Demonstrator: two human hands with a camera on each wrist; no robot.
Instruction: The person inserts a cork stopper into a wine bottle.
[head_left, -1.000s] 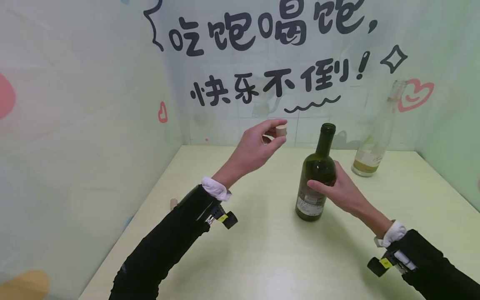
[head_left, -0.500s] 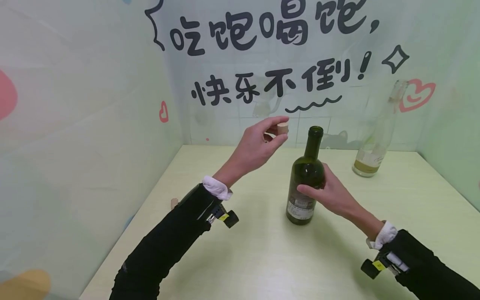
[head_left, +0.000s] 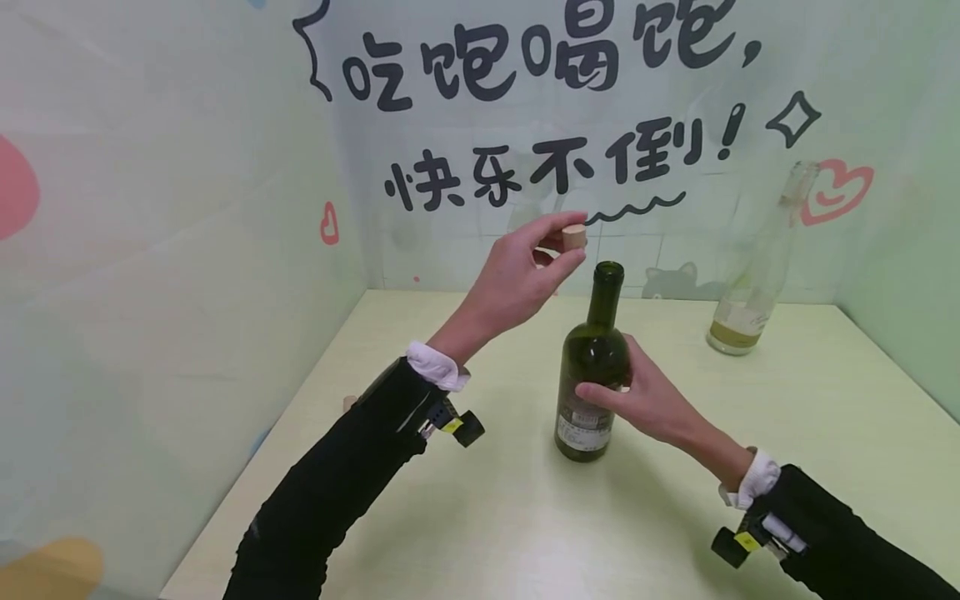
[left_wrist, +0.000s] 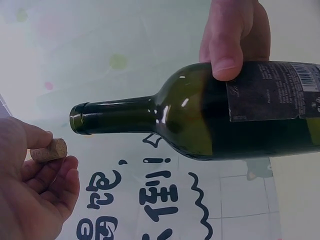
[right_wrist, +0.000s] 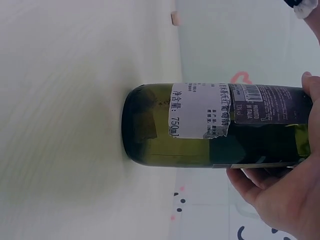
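Note:
Between thumb and fingers, my left hand (head_left: 513, 271) pinches a short cork (head_left: 574, 237), held slightly above and left of the mouth of a green wine bottle (head_left: 592, 350). The bottle is upright, its mouth open. My right hand (head_left: 656, 400) grips it around the body from the right. In the left wrist view, the cork (left_wrist: 52, 151) is apart from the rim of the bottle neck (left_wrist: 120, 117). Labels cover part of the bottle (right_wrist: 200, 125) in the right wrist view. Whether its base touches the table is hard to tell.
A second cork (head_left: 348, 403) lies on the table at the left, partly hidden by the left sleeve. A clear glass bottle (head_left: 737, 321) stands at the back right. Printed walls (head_left: 450, 250) enclose the pale table (head_left: 480, 500) at the back and sides.
The right hand has brought the wine bottle leftward and a little nearer, closer to the cork. The left hand, still pinching the cork, has risen slightly and shifted a bit right.

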